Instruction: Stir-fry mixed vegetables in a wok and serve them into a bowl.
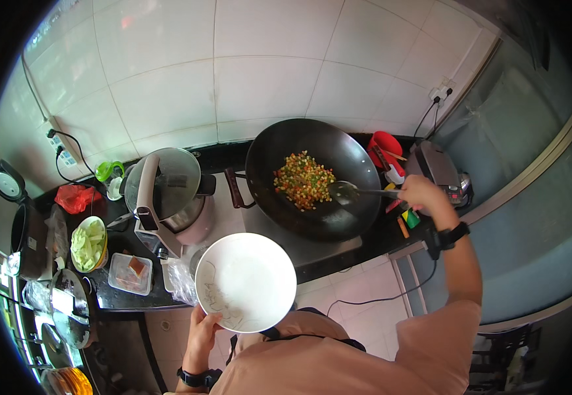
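Note:
My left hand (202, 332) grips the lower left rim of a round white plate (251, 276). Nothing lies on the plate, which bears a thin grey pattern along one side. My right hand (423, 191) is closed around the handle of a metal cooking spatula (372, 192). The spatula's blade rests inside a large black wok (295, 224), against the right side of a heap of diced mixed vegetables (303, 180) in yellow, green and orange. The wok stands on a stove top, its wooden side handle (235, 188) pointing left.
Left of the wok stands a pot with a glass lid (177, 182) on a pink appliance. Further left are a bowl of cut green vegetable (88, 243), a clear plastic box (130, 274) and a red plastic bag (74, 198). A red container (386, 143) and a grey appliance (433, 165) stand to the right.

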`<state>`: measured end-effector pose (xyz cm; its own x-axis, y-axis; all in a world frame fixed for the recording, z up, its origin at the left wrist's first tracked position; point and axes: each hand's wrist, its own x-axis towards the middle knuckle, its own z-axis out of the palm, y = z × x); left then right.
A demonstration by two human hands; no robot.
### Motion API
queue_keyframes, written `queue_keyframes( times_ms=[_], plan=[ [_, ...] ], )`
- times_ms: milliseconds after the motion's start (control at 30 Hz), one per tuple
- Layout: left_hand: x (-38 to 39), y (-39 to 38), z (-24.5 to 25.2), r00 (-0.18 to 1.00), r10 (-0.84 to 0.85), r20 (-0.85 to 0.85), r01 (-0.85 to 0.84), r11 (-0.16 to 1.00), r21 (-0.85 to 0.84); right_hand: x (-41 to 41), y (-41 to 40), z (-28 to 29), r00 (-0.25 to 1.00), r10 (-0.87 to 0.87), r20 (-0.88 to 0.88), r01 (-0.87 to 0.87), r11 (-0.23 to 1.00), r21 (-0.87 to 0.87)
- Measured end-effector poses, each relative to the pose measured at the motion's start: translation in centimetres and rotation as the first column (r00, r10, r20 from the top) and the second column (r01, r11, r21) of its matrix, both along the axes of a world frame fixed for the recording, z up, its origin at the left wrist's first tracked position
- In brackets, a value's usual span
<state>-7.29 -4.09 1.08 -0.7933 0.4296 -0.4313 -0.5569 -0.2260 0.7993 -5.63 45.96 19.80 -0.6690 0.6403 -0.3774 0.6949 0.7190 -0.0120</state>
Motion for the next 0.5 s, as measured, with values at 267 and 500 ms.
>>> queue_keyframes(
  times_ms=[267, 500],
  plan=[
    [0.9, 0.4, -0.3, 0.999, 0.044, 0.027, -0.045, 0.999, 0.025, 0.2, 8.9, 0.5, 0.923, -0.364, 0.128, 0.381, 0.811, -0.444],
    [1.1, 0.6, -0.3, 0.994, 0.113, 0.007, -0.113, 0.994, -0.001, -3.7, 3.9, -2.8, 0.996, -0.057, -0.076, 0.032, 0.954, -0.299]
  ],
)
